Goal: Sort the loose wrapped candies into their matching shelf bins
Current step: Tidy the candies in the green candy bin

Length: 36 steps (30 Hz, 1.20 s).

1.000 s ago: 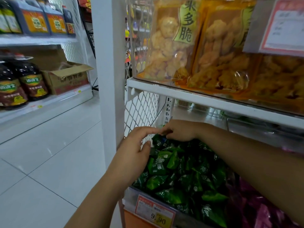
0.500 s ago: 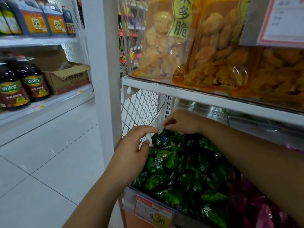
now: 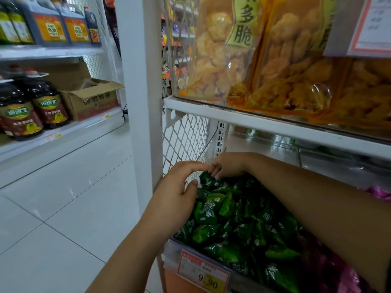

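A shelf bin (image 3: 169,248) holds a heap of green wrapped candies (image 3: 239,227). My left hand (image 3: 177,193) hovers over the bin's left edge, fingers loosely curved and holding nothing, thumb near the pile. Reaching across from the right to the bin's back left corner, my right hand (image 3: 229,164) curls its fingertips down onto one dark green candy (image 3: 205,179) that sticks up from the heap. The two hands almost touch at the fingertips. Purple wrapped candies (image 3: 378,192) lie in the neighbouring bin, mostly hidden by my right forearm.
A price tag reading 9.90 (image 3: 204,273) hangs on the bin front. The white shelf (image 3: 264,123) just above carries bags of yellow snacks (image 3: 222,60). White mesh (image 3: 184,140) and a post (image 3: 141,102) close the left side. Oil bottles (image 3: 31,111) stand across the tiled aisle.
Both hands stay at the bin's back left corner. My right hand's fingertips have dipped onto a green candy, and my left index finger has reached closer to them.
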### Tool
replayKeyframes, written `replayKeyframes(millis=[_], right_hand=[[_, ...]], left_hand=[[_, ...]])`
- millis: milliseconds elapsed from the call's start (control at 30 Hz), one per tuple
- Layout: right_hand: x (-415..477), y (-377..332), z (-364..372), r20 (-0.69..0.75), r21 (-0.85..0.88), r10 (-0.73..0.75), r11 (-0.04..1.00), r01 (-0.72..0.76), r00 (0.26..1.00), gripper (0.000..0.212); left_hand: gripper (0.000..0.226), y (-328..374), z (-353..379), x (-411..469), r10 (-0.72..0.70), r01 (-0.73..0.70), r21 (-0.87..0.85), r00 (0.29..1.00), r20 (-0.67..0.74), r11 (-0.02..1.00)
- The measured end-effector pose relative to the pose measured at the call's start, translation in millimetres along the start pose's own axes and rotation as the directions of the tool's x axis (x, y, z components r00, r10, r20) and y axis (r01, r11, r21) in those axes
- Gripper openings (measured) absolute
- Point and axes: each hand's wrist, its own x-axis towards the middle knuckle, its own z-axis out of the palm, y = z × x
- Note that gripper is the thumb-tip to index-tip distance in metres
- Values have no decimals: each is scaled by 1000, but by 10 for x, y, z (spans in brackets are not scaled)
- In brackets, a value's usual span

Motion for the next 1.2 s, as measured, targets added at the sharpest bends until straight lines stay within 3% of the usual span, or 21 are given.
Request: replayKeyframes(millis=[100,167,267,433,567,800,1000,1200], right_hand=[[-13,-21,3,-11,-39,-10,999,10,1000,34],[-37,-22,29,-9,-27,-33,999,33,999,12],[-34,-14,65,-52,-4,-64,998,64,997,12],[-151,25,-31,-256,70,-110,989,132,961,13],[-403,44,-141,-465,157,-80,973,171,882,6],[-1243,-53,60,-620,360,93,916,176,779,11],[-2143,-32,471,-712,301,113,941,156,693,19],[-3038,239,916,-784,226,173,974,15,596,35]], left_hand=[[43,-6,-1,-4,3,-3,8,1000,-2,1000],[43,-16,1,-4,9,-9,13,1000,0,1000],[43,-34,2,0,14,-14,19,1000,-3,1000],[46,-39,9,14,34,-34,31,999,-6,999],[43,-60,29,25,65,-64,64,998,-13,996],[37,141,83,-59,188,-179,212,982,-22,961],[33,469,325,-255,270,-288,255,957,101,923],[33,824,706,-472,311,-365,238,920,238,900]])
